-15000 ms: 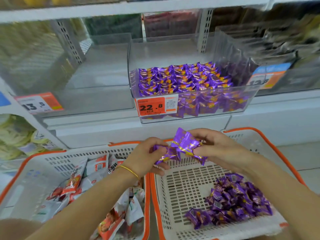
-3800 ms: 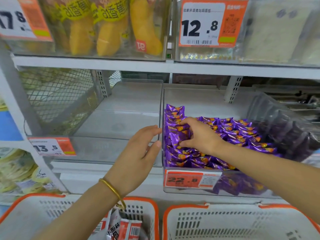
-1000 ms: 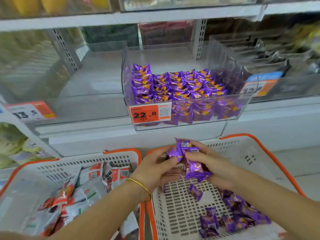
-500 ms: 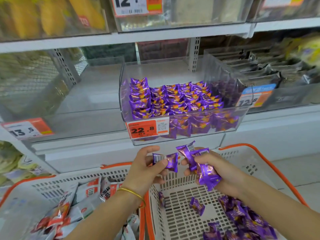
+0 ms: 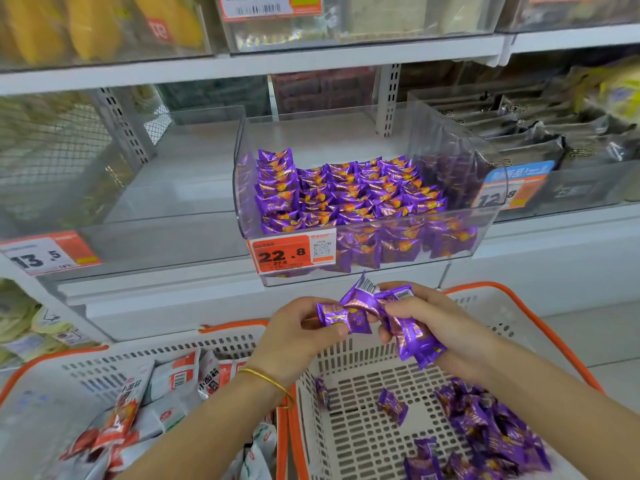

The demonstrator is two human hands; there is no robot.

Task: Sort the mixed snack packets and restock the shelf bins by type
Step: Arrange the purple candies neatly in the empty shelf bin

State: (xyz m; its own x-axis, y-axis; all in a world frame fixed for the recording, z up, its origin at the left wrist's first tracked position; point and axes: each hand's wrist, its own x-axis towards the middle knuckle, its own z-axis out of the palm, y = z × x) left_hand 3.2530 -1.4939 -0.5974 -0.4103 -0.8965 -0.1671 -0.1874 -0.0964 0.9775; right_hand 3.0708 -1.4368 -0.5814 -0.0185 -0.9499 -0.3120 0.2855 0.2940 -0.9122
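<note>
Setting: store shelving with clear bins on a white shelf (image 5: 242, 289); two orange-rimmed baskets stand below its front edge.
Change: compared with half a second earlier, the two hands have closed together, and the left hand's packet now touches the right hand's bunch (judged: packets are being squared up for loading into the bin).
Left bin (image 5: 156, 237): clear, tagged 13.5 at its front left corner; no stock visible inside.
Left basket (image 5: 52, 358): holds red-and-white packets (image 5: 173, 379), piled loosely toward its right wall.
Left hand (image 5: 294, 337): fingers curled, pinching one purple packet (image 5: 341, 318) between thumb and fingertips.
Centre bin (image 5: 491, 188): tagged 22.8; purple packets in bin (image 5: 346, 192) stand in rows, the leftmost row highest; rear portion unfilled.
Right hand (image 5: 440, 327): closed around a bunch of purple packets (image 5: 412, 337), held above the right basket's rear edge.
Right basket (image 5: 519, 299): loose purple packets (image 5: 491, 427) lie mainly at its front right corner, a few strays mid-floor.
Right bin (image 5: 588, 188): dark packets, not part of this step.
Task status: purple type partly restocked (estimate); red-and-white type not yet shelved.
</note>
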